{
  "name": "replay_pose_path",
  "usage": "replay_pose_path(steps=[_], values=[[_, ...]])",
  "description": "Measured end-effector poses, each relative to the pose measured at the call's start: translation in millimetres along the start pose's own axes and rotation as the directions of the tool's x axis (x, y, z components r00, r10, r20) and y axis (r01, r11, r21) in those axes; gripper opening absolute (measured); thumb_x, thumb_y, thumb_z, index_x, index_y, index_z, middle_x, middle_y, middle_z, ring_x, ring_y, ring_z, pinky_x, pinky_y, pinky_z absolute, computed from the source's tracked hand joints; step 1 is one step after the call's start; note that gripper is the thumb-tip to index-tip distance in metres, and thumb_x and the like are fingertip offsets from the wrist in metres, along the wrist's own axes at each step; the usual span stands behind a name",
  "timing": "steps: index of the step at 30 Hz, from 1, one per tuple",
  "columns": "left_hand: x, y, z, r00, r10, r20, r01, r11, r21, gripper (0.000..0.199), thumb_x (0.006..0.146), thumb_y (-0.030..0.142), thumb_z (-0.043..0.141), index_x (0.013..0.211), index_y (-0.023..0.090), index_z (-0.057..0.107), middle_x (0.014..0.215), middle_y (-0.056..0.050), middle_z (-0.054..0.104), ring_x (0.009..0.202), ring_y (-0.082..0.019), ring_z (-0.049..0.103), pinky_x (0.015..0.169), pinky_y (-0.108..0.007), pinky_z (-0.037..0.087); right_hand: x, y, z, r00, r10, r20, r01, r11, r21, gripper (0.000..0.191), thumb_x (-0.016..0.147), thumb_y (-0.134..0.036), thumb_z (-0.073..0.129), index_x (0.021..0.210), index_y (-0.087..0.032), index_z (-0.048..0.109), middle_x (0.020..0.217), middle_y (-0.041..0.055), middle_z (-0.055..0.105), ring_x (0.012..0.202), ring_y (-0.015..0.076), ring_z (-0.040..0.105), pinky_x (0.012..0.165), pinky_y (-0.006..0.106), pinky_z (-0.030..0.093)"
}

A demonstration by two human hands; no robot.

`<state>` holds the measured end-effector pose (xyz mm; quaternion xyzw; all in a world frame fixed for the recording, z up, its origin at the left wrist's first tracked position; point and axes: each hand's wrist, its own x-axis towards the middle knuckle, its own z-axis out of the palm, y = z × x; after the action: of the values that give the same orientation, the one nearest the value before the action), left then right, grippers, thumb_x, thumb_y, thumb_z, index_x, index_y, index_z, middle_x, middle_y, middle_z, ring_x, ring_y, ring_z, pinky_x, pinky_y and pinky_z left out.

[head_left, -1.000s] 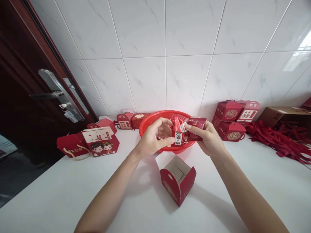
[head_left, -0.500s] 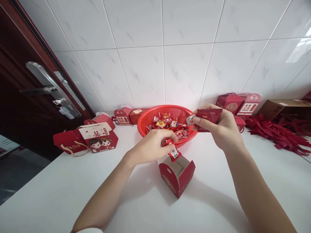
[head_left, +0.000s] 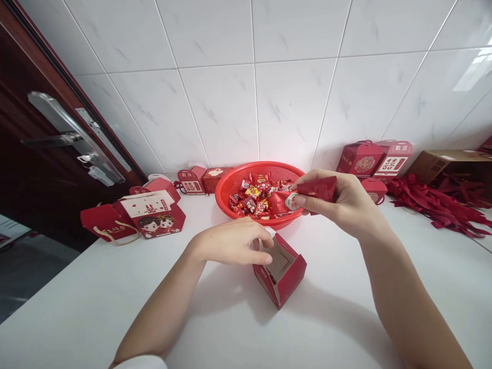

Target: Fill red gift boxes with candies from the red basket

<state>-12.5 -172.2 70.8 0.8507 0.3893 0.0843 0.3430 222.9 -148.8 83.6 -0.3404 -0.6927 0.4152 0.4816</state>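
My left hand (head_left: pixel 234 243) is at the left rim of a small red gift box (head_left: pixel 288 274), its fingers apart with nothing between them. The box stands open at the top, showing its pale inside; what lies at its bottom is mostly hidden. My right hand (head_left: pixel 342 205) pinches red candy packets (head_left: pixel 317 189), one with a round pale label, at the right rim of a red plastic basket (head_left: pixel 226 197). Several wrapped candies (head_left: pixel 251 202) lie in that basket, behind the box.
Red gift boxes (head_left: pixel 161 220) stand at the left, and more boxes (head_left: pixel 363 159) line the wall at the right. Dark red ribbons (head_left: pixel 434 205) lie beside a cardboard box (head_left: pixel 442 164). A door with a metal handle (head_left: pixel 77 136) is at the far left.
My left hand has let go of a small red candy at the open box and come down to its rim. My right hand has shifted slightly left and down, still holding its packets.
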Motion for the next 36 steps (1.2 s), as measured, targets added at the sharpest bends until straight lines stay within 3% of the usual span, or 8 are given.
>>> replay_pose_path(steps=[3,7,10,13,16,23,29,36], values=[[-1,-5,-2.6,0.998,0.058,-0.011,-0.059,0.994,-0.087,0.023,0.072,0.033,0.079,0.093,0.025,0.074,0.086,0.0,0.072,0.079,-0.021,0.068,0.064,-0.024,0.046,-3,-2,4,0.981,0.034,0.189,-0.035,0.999,0.006,0.022,0.073,-0.034,0.083,0.09,-0.022,0.076,0.073,0.0018,0.071,0.068,0.0203,0.065,0.061,0.032,0.052],[1,-6,-3.9,0.987,0.146,0.071,-0.132,0.976,-0.175,0.026,0.068,0.038,0.083,0.083,0.022,0.069,0.076,0.002,0.068,0.068,-0.018,0.063,0.059,-0.024,0.046,-3,3,20,0.841,0.054,0.539,-0.059,0.998,-0.009,0.015,0.081,-0.03,0.074,0.095,-0.024,0.075,0.08,0.0007,0.073,0.073,0.019,0.067,0.065,0.029,0.053],[4,-4,-2.7,0.983,0.153,0.105,-0.131,0.973,-0.189,0.03,0.063,0.038,0.086,0.077,0.022,0.065,0.075,0.002,0.067,0.067,-0.018,0.062,0.058,-0.025,0.047,-2,12,31,0.773,0.05,0.632,-0.033,0.999,-0.039,0.015,0.082,-0.025,0.071,0.096,-0.023,0.075,0.087,0.0011,0.075,0.08,0.0189,0.067,0.069,0.028,0.053],[6,-5,-2.1,0.975,0.143,0.171,-0.115,0.98,-0.162,0.034,0.064,0.036,0.085,0.09,0.023,0.068,0.092,0.0,0.071,0.081,-0.021,0.066,0.068,-0.027,0.051,-2,19,32,0.721,0.086,0.688,-0.074,0.996,-0.047,0.013,0.081,-0.026,0.071,0.093,-0.022,0.075,0.085,0.0008,0.075,0.082,0.0198,0.068,0.07,0.028,0.053],[7,-9,-2.5,0.971,0.148,0.186,-0.128,0.985,-0.116,0.038,0.065,0.031,0.084,0.1,0.024,0.069,0.109,-0.002,0.07,0.093,-0.024,0.065,0.075,-0.028,0.051,-1,19,27,0.695,0.145,0.705,-0.101,0.989,-0.103,0.01,0.082,-0.025,0.069,0.09,-0.022,0.074,0.084,0.001,0.074,0.079,0.0194,0.069,0.067,0.027,0.052],[6,-16,-0.7,0.99,0.062,0.123,-0.073,0.994,0.087,0.048,0.053,0.034,0.091,0.087,0.021,0.061,0.084,0.0,0.059,0.075,-0.021,0.058,0.061,-0.027,0.044,0,20,18,0.806,0.237,0.543,-0.013,0.924,-0.383,0.008,0.077,-0.015,0.064,0.079,-0.021,0.069,0.067,-0.0007,0.067,0.057,0.0146,0.057,0.048,0.024,0.037],[8,-13,-1.2,0.985,-0.033,0.169,0.004,0.986,0.169,0.049,0.056,0.039,0.088,0.081,0.022,0.05,0.082,0.001,0.056,0.071,-0.019,0.054,0.056,-0.026,0.039,-4,22,21,0.751,0.265,0.605,0.034,0.899,-0.437,0.011,0.08,-0.016,0.061,0.079,-0.021,0.07,0.072,0.0014,0.068,0.061,0.0154,0.056,0.053,0.027,0.039],[9,-5,-5.3,0.962,-0.071,0.263,0.021,0.982,0.187,0.057,0.064,0.042,0.085,0.109,0.019,0.058,0.104,-0.003,0.061,0.088,-0.022,0.059,0.069,-0.028,0.045,-1,18,20,0.681,0.352,0.643,0.062,0.847,-0.528,0.009,0.08,-0.012,0.057,0.075,-0.018,0.06,0.073,0.0002,0.063,0.062,0.013,0.052,0.055,0.025,0.037]])
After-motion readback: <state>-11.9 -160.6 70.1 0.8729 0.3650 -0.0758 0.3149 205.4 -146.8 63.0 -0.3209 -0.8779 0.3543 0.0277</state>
